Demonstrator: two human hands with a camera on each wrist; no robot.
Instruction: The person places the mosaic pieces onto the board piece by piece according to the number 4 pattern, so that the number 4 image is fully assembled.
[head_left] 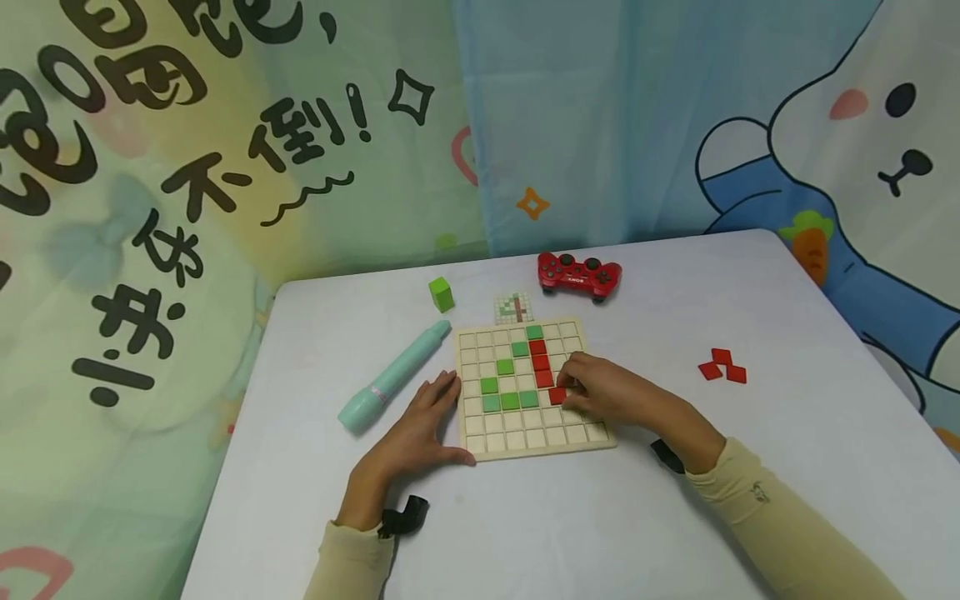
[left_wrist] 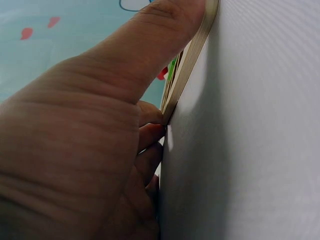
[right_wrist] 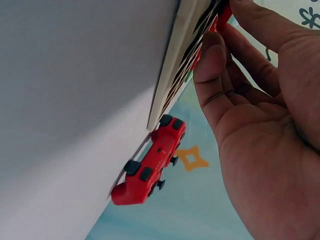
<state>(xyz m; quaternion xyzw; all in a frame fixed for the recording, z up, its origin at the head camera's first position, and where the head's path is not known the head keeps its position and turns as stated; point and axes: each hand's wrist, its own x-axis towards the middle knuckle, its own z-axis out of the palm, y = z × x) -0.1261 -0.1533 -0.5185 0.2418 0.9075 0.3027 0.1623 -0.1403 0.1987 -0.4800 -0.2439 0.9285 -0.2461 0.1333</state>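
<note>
A wooden grid board (head_left: 538,457) lies on the table with green tiles (head_left: 510,401) and red tiles (head_left: 541,362) set in some of its squares. My left hand (head_left: 416,433) rests spread at the board's left side, its fingers along the left edge and its thumb at the near left corner. Over the right part of the board, my right hand (head_left: 603,387) pinches a red tile (head_left: 557,396) between thumb and fingers, low over a square below the red column. In the right wrist view, red shows between the fingertips (right_wrist: 210,62).
Three loose red tiles (head_left: 722,357) lie on the right of the table. Behind the board are a small pattern card (head_left: 513,307), a green block (head_left: 442,295) and a red game controller (head_left: 579,276). A mint-green tapered cylinder (head_left: 393,375) lies to the left.
</note>
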